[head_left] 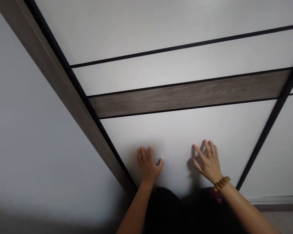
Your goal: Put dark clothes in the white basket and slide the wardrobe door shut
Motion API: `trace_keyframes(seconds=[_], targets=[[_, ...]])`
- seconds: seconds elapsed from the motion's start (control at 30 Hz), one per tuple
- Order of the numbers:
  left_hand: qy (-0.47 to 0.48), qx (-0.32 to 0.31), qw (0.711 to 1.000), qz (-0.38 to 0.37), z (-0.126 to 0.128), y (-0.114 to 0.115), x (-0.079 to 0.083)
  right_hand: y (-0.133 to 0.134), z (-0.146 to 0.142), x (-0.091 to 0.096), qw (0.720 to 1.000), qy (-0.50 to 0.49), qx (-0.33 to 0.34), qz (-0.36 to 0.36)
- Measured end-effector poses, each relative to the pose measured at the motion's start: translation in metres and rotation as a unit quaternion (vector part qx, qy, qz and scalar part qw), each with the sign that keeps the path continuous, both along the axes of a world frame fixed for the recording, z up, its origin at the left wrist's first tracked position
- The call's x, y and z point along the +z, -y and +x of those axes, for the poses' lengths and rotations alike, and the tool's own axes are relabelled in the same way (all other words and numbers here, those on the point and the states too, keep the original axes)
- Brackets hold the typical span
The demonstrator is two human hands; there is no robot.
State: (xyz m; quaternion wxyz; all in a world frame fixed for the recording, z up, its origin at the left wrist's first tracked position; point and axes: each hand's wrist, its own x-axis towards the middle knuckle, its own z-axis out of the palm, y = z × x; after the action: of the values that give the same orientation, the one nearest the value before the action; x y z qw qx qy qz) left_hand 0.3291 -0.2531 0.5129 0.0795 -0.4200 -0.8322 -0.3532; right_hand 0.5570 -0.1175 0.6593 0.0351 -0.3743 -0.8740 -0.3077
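Observation:
A tall white panelled door (175, 130) with dark frame strips stands before me, like a sliding wardrobe door. My left hand (148, 165) is at the left of its lower white panel, fingers stretched and thumb out, holding nothing. My right hand (209, 161) is spread farther right on the same panel, its fingertips at the surface. Whether the left palm presses on the panel I cannot tell. A brown beaded bracelet (221, 184) circles my right wrist. Shadows of both hands fall on the white surface.
A brown wood-grain band (190, 94) crosses the door above my hands. Along the left runs a wood-grain side frame (63, 94), beside a pale wall (31, 130). Another white panel (275, 156) lies right of the dark upright (261, 139). My dark-clothed legs (168, 211) are below.

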Motion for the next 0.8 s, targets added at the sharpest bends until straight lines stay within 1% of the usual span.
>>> trace_keyframes(seconds=[0.07,0.13,0.2,0.27,0.37,0.43,0.47,0.53,0.6,0.63,0.7,0.8], targets=[[-0.013,-0.006,1.0,0.013,-0.008,0.003,-0.002,-0.001,-0.002,-0.009,1.0,0.006,-0.002,0.02],[-0.036,-0.008,0.998,0.043,-0.023,0.01,-0.004,-0.004,0.001,-0.015,0.999,0.011,-0.004,0.035],[-0.055,0.007,0.996,0.076,-0.042,0.019,-0.007,-0.007,0.006,-0.018,0.999,0.017,-0.004,0.04],[-0.049,0.033,0.994,0.089,-0.062,0.028,-0.012,-0.009,0.012,-0.019,0.999,0.022,-0.005,0.041],[0.021,0.089,0.993,0.076,-0.085,0.041,-0.022,-0.01,0.018,-0.018,0.999,0.022,-0.008,0.035],[0.106,0.12,0.985,0.063,-0.093,0.045,-0.029,-0.01,0.02,-0.018,0.999,0.018,-0.011,0.027],[0.161,0.133,0.976,0.055,-0.096,0.046,-0.033,-0.01,0.021,-0.018,1.0,0.016,-0.013,0.023],[0.271,0.155,0.95,0.034,-0.098,0.046,-0.037,-0.007,0.021,-0.017,1.0,0.01,-0.021,0.015],[0.338,0.174,0.925,0.023,-0.098,0.045,-0.039,-0.001,0.019,-0.016,0.999,0.001,-0.037,0.004],[0.348,0.18,0.919,0.025,-0.097,0.044,-0.038,0.003,0.016,-0.015,0.999,-0.006,-0.046,0.0],[0.349,0.185,0.918,0.036,-0.095,0.042,-0.037,0.014,0.008,-0.016,0.998,-0.026,-0.055,-0.004],[0.348,0.182,0.918,0.051,-0.093,0.042,-0.035,0.034,-0.012,-0.024,0.998,-0.05,-0.026,-0.013]])
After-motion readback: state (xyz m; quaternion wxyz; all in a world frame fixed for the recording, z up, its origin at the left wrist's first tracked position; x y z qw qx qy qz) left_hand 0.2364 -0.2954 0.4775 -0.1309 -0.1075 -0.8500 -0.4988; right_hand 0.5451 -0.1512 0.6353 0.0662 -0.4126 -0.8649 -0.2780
